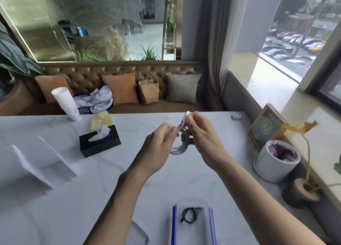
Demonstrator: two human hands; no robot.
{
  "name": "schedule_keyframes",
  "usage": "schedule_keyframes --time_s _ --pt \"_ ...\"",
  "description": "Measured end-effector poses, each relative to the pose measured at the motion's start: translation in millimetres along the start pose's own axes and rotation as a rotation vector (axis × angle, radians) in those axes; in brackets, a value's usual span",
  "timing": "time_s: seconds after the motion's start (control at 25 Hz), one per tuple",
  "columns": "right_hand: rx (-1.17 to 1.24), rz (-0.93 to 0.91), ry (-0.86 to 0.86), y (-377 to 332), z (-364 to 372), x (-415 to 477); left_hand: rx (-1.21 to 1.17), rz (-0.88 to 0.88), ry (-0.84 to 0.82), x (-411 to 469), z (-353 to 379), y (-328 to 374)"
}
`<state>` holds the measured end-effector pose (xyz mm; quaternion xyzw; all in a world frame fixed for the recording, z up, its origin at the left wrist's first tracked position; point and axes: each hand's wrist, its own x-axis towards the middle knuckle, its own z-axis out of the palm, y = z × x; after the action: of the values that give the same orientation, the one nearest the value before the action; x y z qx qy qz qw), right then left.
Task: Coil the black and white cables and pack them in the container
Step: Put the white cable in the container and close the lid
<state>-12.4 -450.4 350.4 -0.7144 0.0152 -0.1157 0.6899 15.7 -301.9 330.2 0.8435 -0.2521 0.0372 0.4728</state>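
Observation:
Both hands hold the white cable (180, 147) in the air above the middle of the marble table (55, 208). It hangs as a small coil of loops between them. My left hand (158, 145) pinches the loops from the left. My right hand (201, 136) pinches the cable's free end, with the white plug sticking up above its fingers. The black cable (190, 215) lies coiled inside the clear container (193, 232) with blue side clips, at the near edge of the table.
The container's lid (140, 233) lies left of it. A black tissue box (99, 141), a white acrylic stand (44, 163) and a paper cup (66, 102) are at the left. A white bin (275, 161), framed sign (265, 126) and plant holder (304, 189) line the right edge.

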Motion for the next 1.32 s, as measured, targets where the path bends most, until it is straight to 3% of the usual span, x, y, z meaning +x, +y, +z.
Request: schedule_keyframes --time_s 0.08,0.32,0.64,0.8,1.0,1.12,1.32 --pt "-0.002 -0.006 0.072 10.5 -3.6 -12.5 0.033 0.015 -0.002 -5.4 10.2 0.2" --pt "-0.003 0.057 0.177 47.5 -23.2 -46.8 0.080 0.029 -0.275 -27.0 45.1 -13.6" --pt "0.043 0.289 0.221 117.3 -43.1 -98.8 0.104 -0.273 -0.391 -86.8 108.3 -57.2" --pt "0.055 0.477 0.155 159.5 -48.3 -122.2 0.036 -0.474 -0.377 -117.1 138.4 -86.6" --pt "-0.140 0.632 0.110 220.6 -49.5 -149.7 -0.081 -0.745 -0.353 -156.5 178.6 -110.6" --pt "-0.298 0.688 0.031 245.8 -48.5 -154.8 -0.048 -0.799 -0.343 -170.6 193.2 -117.7" --pt "-0.632 0.630 -0.218 271.1 -42.8 -152.4 0.040 -0.839 -0.386 -183.4 209.4 -129.6"
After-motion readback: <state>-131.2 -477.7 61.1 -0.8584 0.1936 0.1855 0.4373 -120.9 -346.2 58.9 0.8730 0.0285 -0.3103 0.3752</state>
